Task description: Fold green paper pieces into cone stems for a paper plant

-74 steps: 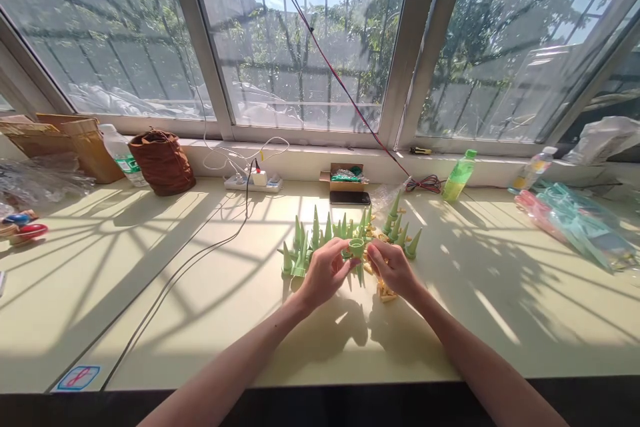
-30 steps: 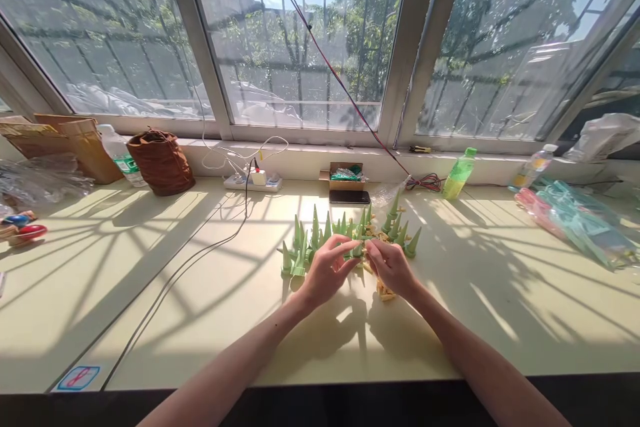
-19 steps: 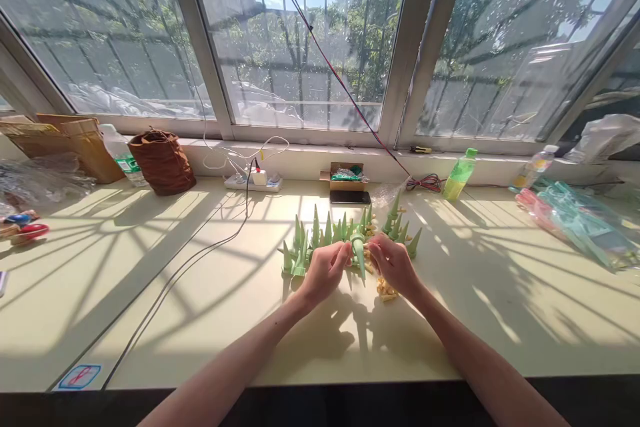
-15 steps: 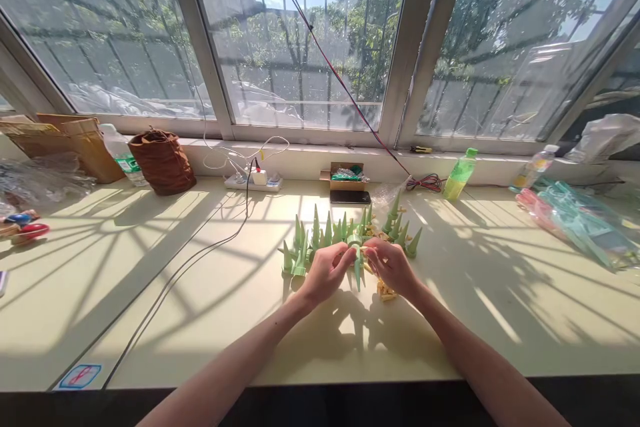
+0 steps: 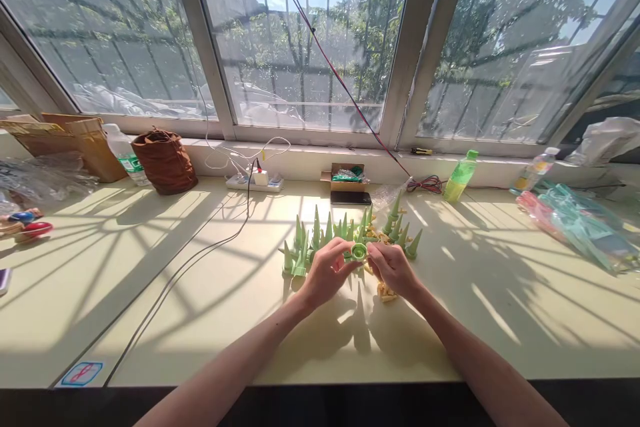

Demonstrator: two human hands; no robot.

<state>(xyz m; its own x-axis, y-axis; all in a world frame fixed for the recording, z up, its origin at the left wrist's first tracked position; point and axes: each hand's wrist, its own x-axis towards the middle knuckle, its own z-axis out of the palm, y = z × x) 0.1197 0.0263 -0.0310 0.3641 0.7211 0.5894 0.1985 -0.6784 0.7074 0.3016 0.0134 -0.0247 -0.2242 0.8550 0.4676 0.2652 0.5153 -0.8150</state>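
Observation:
My left hand [image 5: 327,271] grips a green plastic cone [image 5: 359,252] by its side, thumb and fingers around it. The cone's round hollow end faces up toward me; its point is mostly hidden below. My right hand [image 5: 393,269] is closed in a pinch right at the cone's right rim; what its fingers hold, if anything, is hidden. Behind my hands, several similar green spiked cones [image 5: 317,230] stand upright in a cluster. Small yellowish pieces [image 5: 386,292] lie in a pile just below my right hand, with more among the cones.
A black phone [image 5: 351,198] lies before a small open cardboard box [image 5: 349,177]. Behind stand a green-capped bottle [image 5: 460,177], a brown bag [image 5: 165,161] and a power strip [image 5: 255,182]. A dark cable [image 5: 220,240] crosses the table at left; plastic bags [image 5: 580,223] lie right.
The cone in my left hand has tilted: it pointed down toward me with its side showing, and now its hollow end faces me. My right hand has turned slightly, staying close to it.

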